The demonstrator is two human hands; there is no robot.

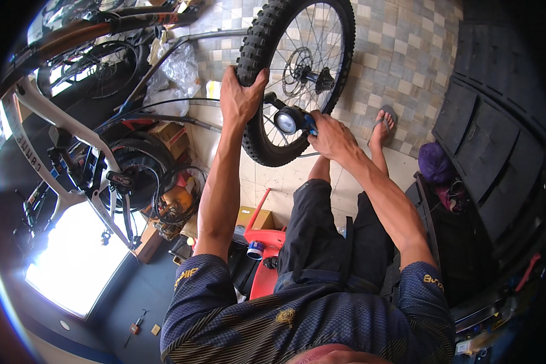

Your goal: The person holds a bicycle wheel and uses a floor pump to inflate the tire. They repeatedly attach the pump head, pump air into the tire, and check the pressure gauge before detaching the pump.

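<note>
A bicycle wheel with a knobby black tire stands in front of me, its brake rotor and cassette showing between the spokes. My left hand is wrapped round the tire on its left side, thumb on the near face. Closed in my right hand is a tire inflator with a round dial gauge and a blue handle. It lies across the lower left part of the wheel, over the rim and spokes. Whether its head is joined to the valve I cannot make out.
To the left hangs a white bicycle frame, with a dark frame tube above it. A red plastic chair holding a small blue-and-white tub stands by my legs. Cardboard boxes are at left, black panels at right.
</note>
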